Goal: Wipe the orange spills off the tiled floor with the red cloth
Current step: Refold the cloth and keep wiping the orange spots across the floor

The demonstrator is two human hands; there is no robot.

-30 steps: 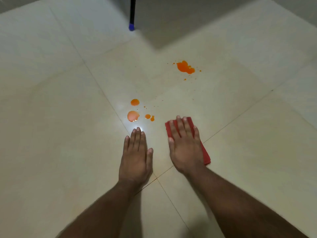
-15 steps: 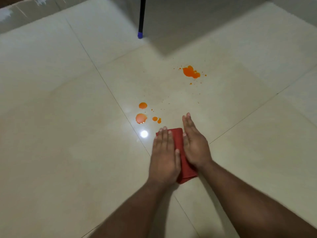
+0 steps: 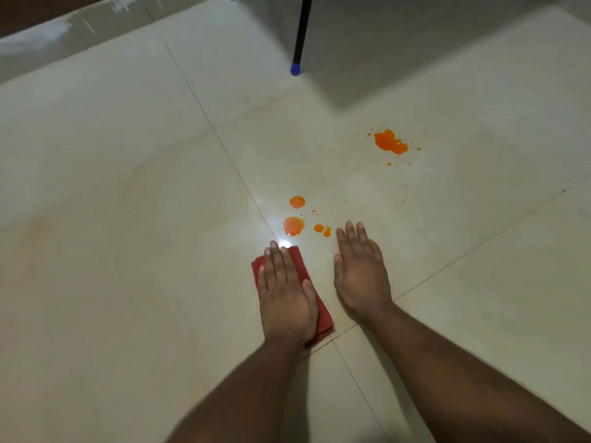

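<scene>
Looks like an indoor room in a home, judging by the big glossy cream tiled floor (image 3: pixel 128 219) with thin grout lines. A black furniture leg (image 3: pixel 302 30) with a blue foot cap (image 3: pixel 295 69) is seen near the floor's far edge, where a skirting strip (image 3: pixel 64 30) is met.

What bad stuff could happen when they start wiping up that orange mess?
The right hand lies flat on the bare floor beside the near orange drops, so it might smear them. The red cloth under the left hand is small and folded; it may spread juice instead of soaking it. The far splatter with its tiny specks could be missed.
</scene>
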